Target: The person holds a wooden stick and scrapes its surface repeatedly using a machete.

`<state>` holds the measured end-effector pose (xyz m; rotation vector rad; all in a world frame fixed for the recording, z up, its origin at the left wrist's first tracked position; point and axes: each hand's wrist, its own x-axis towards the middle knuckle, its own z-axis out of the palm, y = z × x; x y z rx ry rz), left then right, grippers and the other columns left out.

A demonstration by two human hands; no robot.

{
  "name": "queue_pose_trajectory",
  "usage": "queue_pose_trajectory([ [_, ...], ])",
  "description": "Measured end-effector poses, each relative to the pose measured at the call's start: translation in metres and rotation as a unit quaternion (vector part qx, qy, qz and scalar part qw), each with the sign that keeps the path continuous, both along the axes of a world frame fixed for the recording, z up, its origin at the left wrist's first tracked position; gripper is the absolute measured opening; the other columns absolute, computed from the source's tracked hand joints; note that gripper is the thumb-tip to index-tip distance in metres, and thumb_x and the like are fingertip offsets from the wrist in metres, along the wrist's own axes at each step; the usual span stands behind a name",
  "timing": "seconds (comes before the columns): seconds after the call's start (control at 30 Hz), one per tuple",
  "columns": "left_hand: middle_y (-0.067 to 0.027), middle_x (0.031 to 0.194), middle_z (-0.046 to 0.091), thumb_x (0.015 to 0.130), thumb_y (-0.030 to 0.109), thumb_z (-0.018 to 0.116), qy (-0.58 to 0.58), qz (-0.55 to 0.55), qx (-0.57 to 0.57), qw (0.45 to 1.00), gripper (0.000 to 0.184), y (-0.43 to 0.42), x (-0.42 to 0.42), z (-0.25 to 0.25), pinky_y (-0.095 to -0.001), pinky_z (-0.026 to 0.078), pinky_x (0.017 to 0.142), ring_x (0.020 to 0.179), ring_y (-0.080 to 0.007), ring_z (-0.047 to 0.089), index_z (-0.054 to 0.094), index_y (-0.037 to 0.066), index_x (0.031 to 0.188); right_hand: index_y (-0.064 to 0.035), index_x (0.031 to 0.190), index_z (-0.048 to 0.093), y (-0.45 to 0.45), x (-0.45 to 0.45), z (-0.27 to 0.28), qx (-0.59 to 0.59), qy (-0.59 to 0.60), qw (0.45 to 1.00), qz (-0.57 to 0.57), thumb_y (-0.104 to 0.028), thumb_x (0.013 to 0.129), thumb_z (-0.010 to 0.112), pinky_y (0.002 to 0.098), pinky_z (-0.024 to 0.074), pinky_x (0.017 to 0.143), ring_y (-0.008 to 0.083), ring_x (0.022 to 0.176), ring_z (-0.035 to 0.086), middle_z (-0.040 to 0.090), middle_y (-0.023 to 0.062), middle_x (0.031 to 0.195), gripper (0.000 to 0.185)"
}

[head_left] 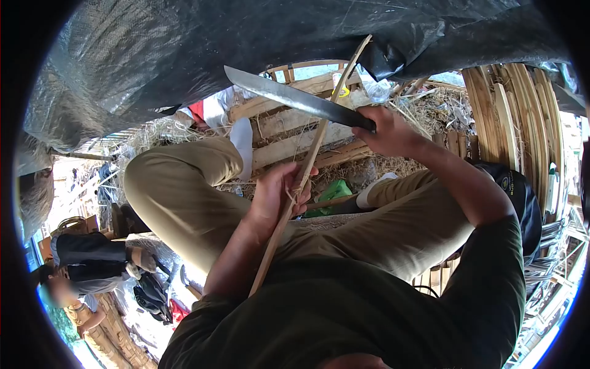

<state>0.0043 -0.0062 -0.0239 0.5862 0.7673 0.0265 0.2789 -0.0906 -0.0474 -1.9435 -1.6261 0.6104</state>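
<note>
My left hand (284,192) is closed around a long, thin wooden strip (313,150), which slants from my chest up toward the dark sheet. In my right hand (391,131) is the dark handle of a machete (289,95). Its broad blade points to the upper left and crosses the strip above my left hand. Whether the blade touches the strip cannot be told. A small curl of wood shows at my left fingers. Both hands are over my crossed legs.
A dark plastic sheet (184,49) hangs across the top. Wooden slats (276,132) and shavings lie beyond my legs, with a green bag (335,192) between them. Long wood pieces (522,117) stand at the right, near a black bag (522,209). Another person (92,255) is at the left.
</note>
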Motion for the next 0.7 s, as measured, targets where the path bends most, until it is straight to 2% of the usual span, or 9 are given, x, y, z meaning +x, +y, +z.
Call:
queue_pose_trajectory([
  [0.13, -0.0011, 0.059, 0.043, 0.100, 0.051, 0.030, -0.003, 0.002, -0.008, 1.000, 0.059, 0.004, 0.003, -0.003, -0.0248, 0.032, 0.042, 0.044, -0.0112, 0.038, 0.057, 0.000, 0.115, -0.0026, 0.089, 0.063, -0.006, -0.031, 0.021, -0.079, 0.179, 0.980, 0.019, -0.032, 0.087, 0.078, 0.0334, 0.0484, 0.064, 0.0154, 0.070, 0.062, 0.062, 0.0072, 0.075, 0.034],
  [0.2, -0.0028, 0.063, 0.049, 0.101, 0.052, 0.028, -0.022, -0.006, -0.040, 0.999, 0.061, 0.009, 0.000, -0.009, -0.0269, 0.035, 0.047, 0.047, -0.0124, 0.042, 0.059, 0.002, 0.116, -0.0030, 0.086, 0.061, -0.006, -0.051, 0.028, -0.131, 0.244, 0.960, 0.044, -0.039, 0.082, 0.082, 0.0339, 0.0487, 0.063, 0.0140, 0.070, 0.062, 0.060, 0.0049, 0.073, 0.042],
  [0.23, -0.0037, 0.064, 0.052, 0.101, 0.053, 0.027, -0.032, -0.011, -0.056, 0.998, 0.062, 0.011, -0.001, -0.010, -0.0280, 0.036, 0.050, 0.049, -0.0129, 0.043, 0.060, 0.003, 0.117, -0.0027, 0.085, 0.061, -0.007, -0.060, 0.035, -0.129, 0.236, 0.961, 0.063, -0.043, 0.078, 0.085, 0.0343, 0.0490, 0.063, 0.0152, 0.069, 0.062, 0.060, 0.0054, 0.073, 0.047],
  [0.33, -0.0022, 0.055, 0.047, 0.100, 0.062, 0.026, 0.035, 0.016, 0.004, 0.999, 0.071, 0.005, 0.011, 0.000, -0.0250, 0.032, 0.034, 0.040, -0.0110, 0.041, 0.062, 0.000, 0.106, -0.0022, 0.084, 0.061, -0.011, -0.078, 0.053, -0.123, 0.188, 0.969, 0.103, -0.052, 0.068, 0.089, 0.0353, 0.0499, 0.062, 0.0187, 0.068, 0.064, 0.061, 0.0075, 0.072, 0.059],
  [0.4, -0.0028, 0.053, 0.049, 0.098, 0.069, 0.025, 0.014, 0.042, -0.003, 0.999, 0.079, 0.004, 0.010, -0.003, -0.0248, 0.033, 0.033, 0.039, -0.0107, 0.042, 0.063, 0.001, 0.106, -0.0023, 0.084, 0.061, -0.014, -0.087, 0.058, -0.121, 0.125, 0.979, 0.103, -0.055, 0.065, 0.090, 0.0355, 0.0506, 0.061, 0.0210, 0.066, 0.065, 0.063, 0.0094, 0.072, 0.063],
  [0.5, -0.0035, 0.052, 0.050, 0.095, 0.078, 0.024, 0.000, 0.081, 0.028, 0.996, 0.087, 0.002, 0.015, -0.007, -0.0239, 0.034, 0.032, 0.038, -0.0105, 0.044, 0.064, 0.001, 0.108, -0.0011, 0.085, 0.062, -0.015, -0.097, 0.049, -0.089, 0.105, 0.985, 0.105, -0.056, 0.065, 0.089, 0.0367, 0.0531, 0.064, 0.0243, 0.066, 0.069, 0.066, 0.0116, 0.074, 0.065],
  [0.6, -0.0067, 0.064, 0.060, 0.089, 0.082, 0.031, -0.084, 0.063, 0.032, 0.994, 0.087, 0.008, 0.008, -0.042, -0.0261, 0.038, 0.040, 0.049, -0.0133, 0.053, 0.066, 0.003, 0.104, 0.0002, 0.086, 0.064, -0.013, -0.106, 0.043, -0.051, 0.166, 0.982, 0.069, -0.055, 0.066, 0.089, 0.0363, 0.0546, 0.066, 0.0241, 0.069, 0.071, 0.069, 0.0127, 0.076, 0.064],
  [0.7, -0.0078, 0.068, 0.063, 0.086, 0.085, 0.034, -0.097, 0.073, 0.050, 0.991, 0.089, 0.006, 0.007, -0.049, -0.0268, 0.038, 0.042, 0.054, -0.0144, 0.056, 0.067, 0.004, 0.102, 0.0013, 0.086, 0.066, -0.012, -0.112, 0.044, -0.061, 0.166, 0.983, 0.049, -0.051, 0.072, 0.086, 0.0356, 0.0552, 0.067, 0.0247, 0.072, 0.073, 0.071, 0.0143, 0.077, 0.058],
])
